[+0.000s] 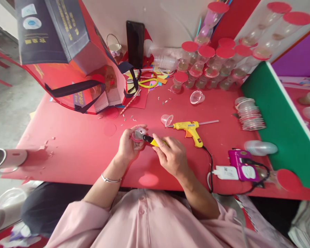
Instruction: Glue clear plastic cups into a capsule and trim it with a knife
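My left hand [127, 144] grips a small clear plastic cup with a red paper rim [138, 135], held just above the red table [74, 148]. My right hand [172, 155] holds a yellow-and-black tool [151, 140], with its dark tip touching the cup. A yellow hot glue gun [191, 129] lies on the table just right of my hands, its black cord running toward the front edge. One clear cup [166, 120] lies by the gun's nozzle.
Several clear cups with red lids [209, 63] are stacked at the back right. A red and navy bag [74, 65] stands at back left, scissors [146, 82] and a phone [135, 43] behind. A stack of lids [249, 113], a purple device [244, 165], a white plug [226, 172] and a green board [279, 127] are at right.
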`<state>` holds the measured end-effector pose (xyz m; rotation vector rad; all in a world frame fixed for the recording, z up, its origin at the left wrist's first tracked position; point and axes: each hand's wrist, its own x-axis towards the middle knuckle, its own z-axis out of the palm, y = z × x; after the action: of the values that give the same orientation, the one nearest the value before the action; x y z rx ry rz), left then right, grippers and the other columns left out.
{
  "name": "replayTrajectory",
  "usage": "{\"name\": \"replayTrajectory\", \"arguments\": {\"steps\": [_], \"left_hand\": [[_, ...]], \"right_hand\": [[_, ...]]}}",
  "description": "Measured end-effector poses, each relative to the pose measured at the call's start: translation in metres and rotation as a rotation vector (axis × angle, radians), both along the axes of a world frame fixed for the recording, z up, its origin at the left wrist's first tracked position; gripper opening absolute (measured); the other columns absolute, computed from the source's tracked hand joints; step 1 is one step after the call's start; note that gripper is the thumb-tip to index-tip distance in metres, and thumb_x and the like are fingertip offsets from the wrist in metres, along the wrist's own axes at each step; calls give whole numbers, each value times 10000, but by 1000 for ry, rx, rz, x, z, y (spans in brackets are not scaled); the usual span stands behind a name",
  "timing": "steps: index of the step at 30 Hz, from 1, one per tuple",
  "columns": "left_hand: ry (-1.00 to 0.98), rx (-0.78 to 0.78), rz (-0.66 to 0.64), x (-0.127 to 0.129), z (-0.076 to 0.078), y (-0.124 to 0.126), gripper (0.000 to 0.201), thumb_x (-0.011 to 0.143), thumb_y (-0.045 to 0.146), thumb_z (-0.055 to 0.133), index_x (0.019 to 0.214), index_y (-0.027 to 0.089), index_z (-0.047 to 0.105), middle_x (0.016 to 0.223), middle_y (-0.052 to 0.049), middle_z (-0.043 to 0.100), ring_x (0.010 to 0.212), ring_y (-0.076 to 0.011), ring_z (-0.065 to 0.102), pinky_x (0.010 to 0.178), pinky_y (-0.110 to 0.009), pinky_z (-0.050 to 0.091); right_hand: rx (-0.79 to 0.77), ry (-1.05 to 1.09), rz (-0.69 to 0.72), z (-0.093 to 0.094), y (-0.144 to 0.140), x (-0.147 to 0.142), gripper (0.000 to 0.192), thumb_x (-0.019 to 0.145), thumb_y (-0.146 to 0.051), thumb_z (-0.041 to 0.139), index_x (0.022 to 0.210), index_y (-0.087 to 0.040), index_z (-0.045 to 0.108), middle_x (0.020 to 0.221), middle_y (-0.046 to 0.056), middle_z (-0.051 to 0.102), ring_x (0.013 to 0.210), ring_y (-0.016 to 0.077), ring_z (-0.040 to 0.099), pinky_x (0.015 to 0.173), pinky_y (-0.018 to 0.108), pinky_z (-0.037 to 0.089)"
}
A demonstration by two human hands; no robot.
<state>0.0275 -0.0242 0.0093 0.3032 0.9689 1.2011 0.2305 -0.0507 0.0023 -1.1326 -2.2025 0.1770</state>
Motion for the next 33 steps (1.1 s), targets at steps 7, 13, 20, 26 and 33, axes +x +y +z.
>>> {"name": "replayTrajectory", "arguments": {"steps": [7,13,20,26,33], "left_hand": [[50,-2,-84,4,4,1,415,960,539,581,835,152,666,709,-54,692,319,-58,341,332,-189,188],[203,26,30,10,6,-3,432,962,514,548,798,142,693,570,-35,617,307,-65,284,338,-208,230],[214,65,170,7,13,-4,448,1006,439,456,781,130,691,538,-58,604,308,-72,310,334,-190,197],[83,-21,152,7,12,1,508,1078,486,388,785,160,645,497,-14,543,296,-79,302,319,-191,189],[98,4,69,9,9,-1,329,1007,420,519,857,161,656,646,-32,661,314,-54,322,330,-175,189]], "right_hand": [[-29,7,23,3,-1,-1,432,1108,-323,568,1528,-236,618,995,66,743,899,211,661,809,354,493],[-34,43,19,0,-4,-3,431,1099,-320,579,1521,-250,631,1021,68,751,901,204,666,827,344,507],[23,110,-225,-6,6,15,448,1093,-299,579,1535,-246,625,948,68,741,834,198,670,765,324,520],[-57,147,-59,-2,1,5,430,1096,-298,579,1517,-232,639,995,74,758,874,195,690,826,324,550],[-162,101,-3,2,-4,-3,413,1121,-320,532,1506,-224,646,996,76,766,885,189,697,835,312,552]]}}
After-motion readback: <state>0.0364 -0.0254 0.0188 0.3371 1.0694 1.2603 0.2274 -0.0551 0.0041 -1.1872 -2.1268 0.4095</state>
